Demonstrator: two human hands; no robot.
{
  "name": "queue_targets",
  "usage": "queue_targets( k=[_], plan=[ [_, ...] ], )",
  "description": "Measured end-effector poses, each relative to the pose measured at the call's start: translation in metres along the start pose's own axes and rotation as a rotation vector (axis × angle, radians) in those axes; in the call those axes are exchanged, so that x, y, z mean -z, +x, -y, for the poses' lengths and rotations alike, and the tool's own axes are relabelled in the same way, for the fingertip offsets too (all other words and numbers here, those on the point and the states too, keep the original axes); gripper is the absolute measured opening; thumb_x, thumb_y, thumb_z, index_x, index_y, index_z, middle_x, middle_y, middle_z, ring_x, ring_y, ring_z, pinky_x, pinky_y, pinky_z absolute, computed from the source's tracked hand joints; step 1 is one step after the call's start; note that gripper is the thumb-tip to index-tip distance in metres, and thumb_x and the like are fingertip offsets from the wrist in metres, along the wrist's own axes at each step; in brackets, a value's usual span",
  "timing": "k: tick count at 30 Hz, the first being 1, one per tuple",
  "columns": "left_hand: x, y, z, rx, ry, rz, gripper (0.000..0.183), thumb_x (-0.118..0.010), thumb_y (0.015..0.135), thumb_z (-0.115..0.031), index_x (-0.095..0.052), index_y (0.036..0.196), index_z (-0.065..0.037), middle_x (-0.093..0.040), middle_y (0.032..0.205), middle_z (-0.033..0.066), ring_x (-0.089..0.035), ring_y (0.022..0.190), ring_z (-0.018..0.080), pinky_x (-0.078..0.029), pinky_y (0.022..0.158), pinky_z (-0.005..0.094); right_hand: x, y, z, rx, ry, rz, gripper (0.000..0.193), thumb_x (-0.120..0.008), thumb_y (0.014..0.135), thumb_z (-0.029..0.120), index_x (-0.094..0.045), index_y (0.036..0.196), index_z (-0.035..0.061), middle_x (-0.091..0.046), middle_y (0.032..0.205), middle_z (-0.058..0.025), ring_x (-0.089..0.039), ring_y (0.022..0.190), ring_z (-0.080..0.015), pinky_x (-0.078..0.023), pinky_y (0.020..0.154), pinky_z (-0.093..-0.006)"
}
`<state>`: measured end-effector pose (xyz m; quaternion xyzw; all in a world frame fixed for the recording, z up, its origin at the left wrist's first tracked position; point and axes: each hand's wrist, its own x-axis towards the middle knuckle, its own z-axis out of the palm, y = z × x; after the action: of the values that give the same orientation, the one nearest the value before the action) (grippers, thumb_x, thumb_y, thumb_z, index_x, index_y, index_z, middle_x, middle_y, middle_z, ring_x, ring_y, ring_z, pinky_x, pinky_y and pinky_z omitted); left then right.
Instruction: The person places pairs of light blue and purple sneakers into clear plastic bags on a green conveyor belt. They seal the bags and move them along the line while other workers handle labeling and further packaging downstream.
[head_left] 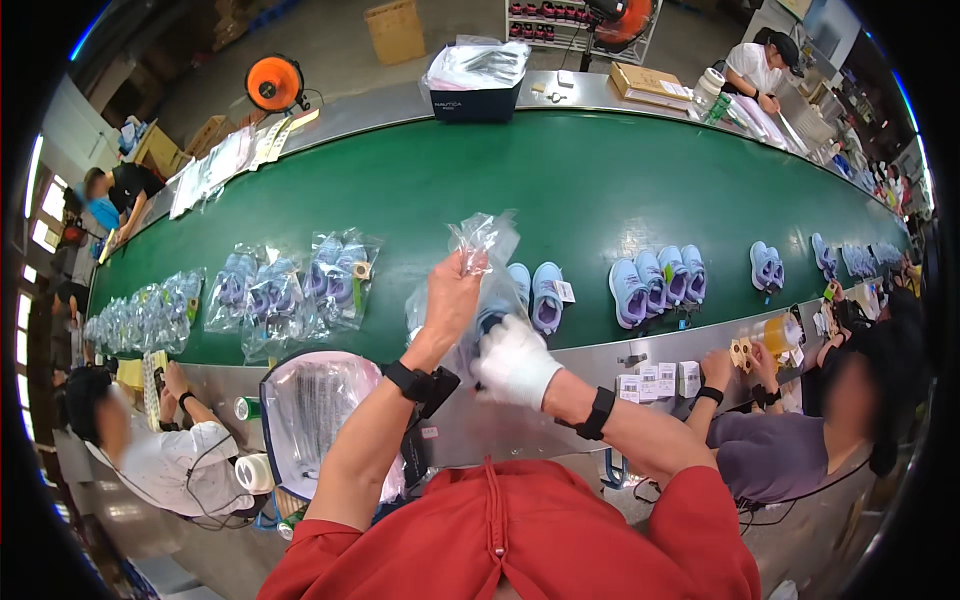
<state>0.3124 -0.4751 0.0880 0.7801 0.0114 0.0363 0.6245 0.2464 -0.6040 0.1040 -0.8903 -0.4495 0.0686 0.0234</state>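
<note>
A long green belt (600, 180) with metal edges runs across a busy workroom. At its near edge, in front of the person, is a clear plastic bag (488, 240), with a blue shoe (490, 318) at its lower part. The bare left hand (453, 300) is closed around the upper part of the bag. The right hand (515, 365), in a white glove, has its fingers bent against the bag's lower part, by the shoe; the plastic and glove hide whether it grips the shoe or merely presses there.

Just right of the bag stands a light blue pair (547, 300) with a white tag, and further right come four more shoes (655, 285) in a row. To the left lie bagged shoes (340, 268), then a crowded group (150, 312) of them. Nearer the person, a bin (268, 420) holds clear plastic, and small white boxes (655, 382) stand on the right metal edge. Co-workers sit on both sides. Across the belt are a dark box (475, 105) and an orange fan (274, 83).
</note>
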Motion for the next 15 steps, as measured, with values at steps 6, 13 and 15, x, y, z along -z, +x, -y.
queue_targets(
  k=[6,13,15],
  plan=[
    [-0.041,-0.067,-0.026,-0.451,0.494,0.654,0.012,-0.052,0.079,-0.012,-0.053,0.088,-0.004,-0.056,0.066,0.0235,-0.057,0.064,0.0433,-0.044,0.057,0.0509,-0.072,-0.032,-0.02,0.164,0.545,-0.475,0.047,-0.067,0.072,0.039,-0.062,0.106,0.0066,-0.063,0.099,-0.0118,-0.059,0.095,-0.027,-0.043,0.087,-0.0417],
    [-0.021,-0.094,-0.04,-0.404,0.626,0.782,0.01,-0.057,0.078,-0.012,-0.054,0.082,-0.004,-0.053,0.063,0.0226,-0.056,0.062,0.0419,-0.043,0.052,0.0449,-0.07,-0.037,-0.027,-0.421,0.282,-0.474,0.041,-0.064,0.075,0.041,-0.064,0.102,0.0097,-0.064,0.095,-0.0098,-0.061,0.093,-0.0261,-0.043,0.085,-0.0422],
    [-0.024,-0.109,-0.018,-0.376,0.482,0.712,0.011,-0.058,0.077,-0.011,-0.054,0.085,-0.005,-0.054,0.064,0.0217,-0.057,0.063,0.0404,-0.045,0.053,0.0445,-0.069,-0.026,-0.023,-0.364,0.214,-0.403,0.039,-0.063,0.076,0.041,-0.065,0.1,0.0106,-0.064,0.094,-0.0092,-0.061,0.093,-0.0259,-0.043,0.084,-0.0424]
  ],
)
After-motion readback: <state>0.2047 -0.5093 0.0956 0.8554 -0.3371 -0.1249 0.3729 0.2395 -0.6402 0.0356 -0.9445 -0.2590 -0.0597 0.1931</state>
